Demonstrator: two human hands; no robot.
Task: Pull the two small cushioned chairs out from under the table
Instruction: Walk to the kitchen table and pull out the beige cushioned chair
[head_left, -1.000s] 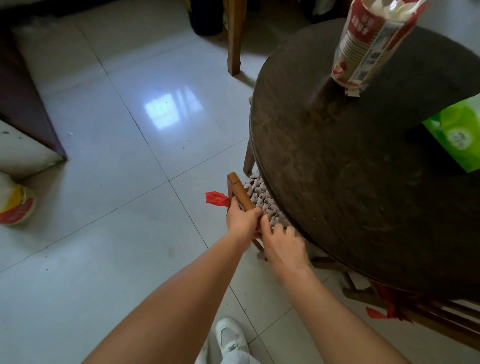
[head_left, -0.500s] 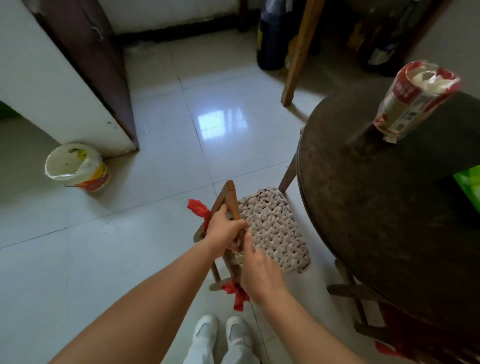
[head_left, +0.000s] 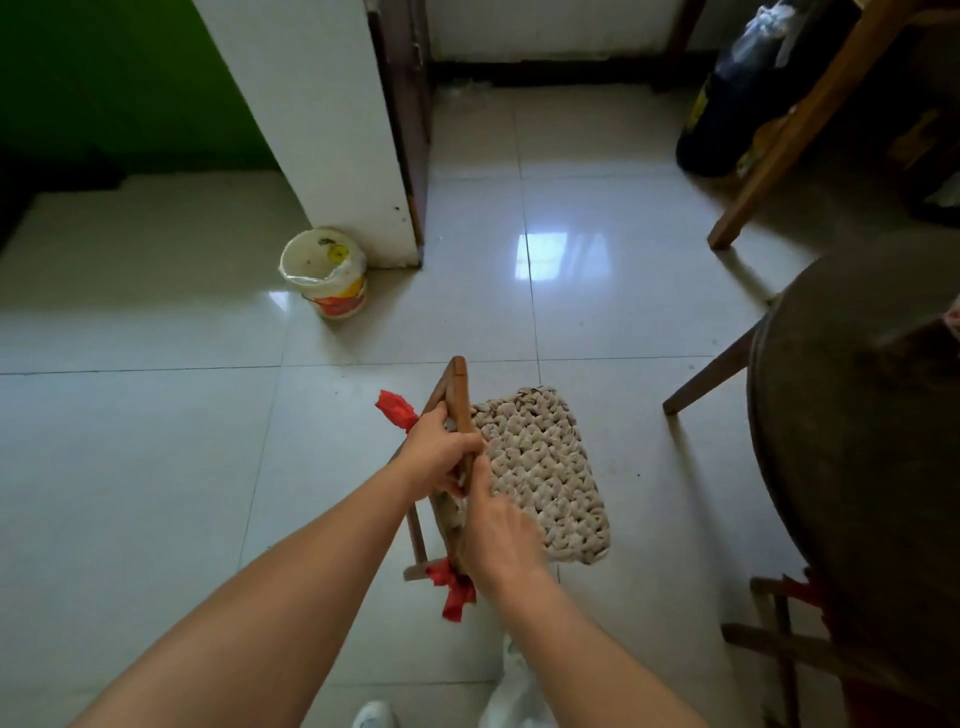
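Observation:
A small wooden chair with a knitted beige cushion (head_left: 540, 467) stands on the tiled floor, to the left of the round dark table (head_left: 857, 441) and apart from it. Red ribbons (head_left: 397, 410) are tied at both ends of its backrest. My left hand (head_left: 436, 454) is wrapped around the backrest rail. My right hand (head_left: 493, 525) grips the same rail just below it. A second small wooden chair (head_left: 779, 649) with a red tie sits mostly hidden under the table at the lower right.
A white bucket (head_left: 324, 273) stands by a white wall corner (head_left: 337, 156) at the upper left. A larger chair's wooden leg (head_left: 753, 192) and a dark bag (head_left: 727, 114) are at the upper right. My white shoes (head_left: 374, 714) show at the bottom.
The cushioned chair has slid out from under the table to the left and now stands wholly on open floor. Both hands stayed on its backrest. The view has swung left and back.

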